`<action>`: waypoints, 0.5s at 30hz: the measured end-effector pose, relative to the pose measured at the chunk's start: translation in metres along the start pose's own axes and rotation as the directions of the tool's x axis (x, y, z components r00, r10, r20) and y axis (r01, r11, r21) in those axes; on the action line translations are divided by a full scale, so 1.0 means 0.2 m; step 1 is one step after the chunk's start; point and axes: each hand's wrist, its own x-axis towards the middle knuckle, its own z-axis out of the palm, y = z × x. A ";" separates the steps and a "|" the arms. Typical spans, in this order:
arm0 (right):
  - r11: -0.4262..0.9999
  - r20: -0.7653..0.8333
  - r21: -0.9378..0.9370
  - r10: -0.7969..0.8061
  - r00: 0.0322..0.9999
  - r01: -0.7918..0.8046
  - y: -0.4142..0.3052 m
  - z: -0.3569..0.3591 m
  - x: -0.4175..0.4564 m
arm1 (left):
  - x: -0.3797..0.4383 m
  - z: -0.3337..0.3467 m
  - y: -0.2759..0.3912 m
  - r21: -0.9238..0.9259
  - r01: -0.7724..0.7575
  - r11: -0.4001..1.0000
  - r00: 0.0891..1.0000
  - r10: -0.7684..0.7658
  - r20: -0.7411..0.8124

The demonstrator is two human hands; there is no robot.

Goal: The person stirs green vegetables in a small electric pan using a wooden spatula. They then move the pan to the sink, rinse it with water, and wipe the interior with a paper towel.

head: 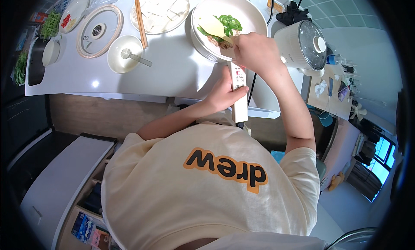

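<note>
My left hand grips the white handle of an electric pan, which stands on the white counter at the top centre. My right hand is shut on a pale yellow spatula, its blade over the food. Sliced green peppers lie in the pan, with browned minced meat beside and partly under them. Left of the pan, a plate holds pale, flat pieces, with wooden chopsticks resting across its edge. A white bowl holds a translucent spoon.
A glass lid and a plate with chopped red bits lie on the left, near leafy greens, a small bowl and a dark sink. A lidded white cooker stands right; a black cord runs beside the handle.
</note>
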 end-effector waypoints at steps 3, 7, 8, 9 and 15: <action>1.000 0.088 -0.007 -0.026 0.996 0.027 -0.02 -0.03 0.04 | 0.00 0.00 -0.03 0.023 -0.032 0.999 0.999 0.032 -0.002; 0.999 0.155 -0.048 -0.009 0.988 0.017 -0.01 -0.05 0.06 | 0.01 0.00 -0.04 0.005 -0.067 0.998 0.998 0.067 -0.010; 1.000 0.087 -0.031 -0.003 0.996 0.006 0.01 -0.06 0.05 | 0.01 0.01 -0.03 -0.005 -0.063 0.998 0.998 0.063 -0.015; 1.000 0.021 -0.014 0.002 1.000 -0.001 0.04 -0.07 0.03 | 0.00 0.01 -0.02 -0.015 -0.035 0.999 0.999 0.034 -0.014; 1.000 -0.045 -0.006 0.004 0.999 -0.004 0.11 -0.10 -0.05 | 0.00 0.01 -0.01 -0.004 -0.003 1.000 1.000 0.003 -0.022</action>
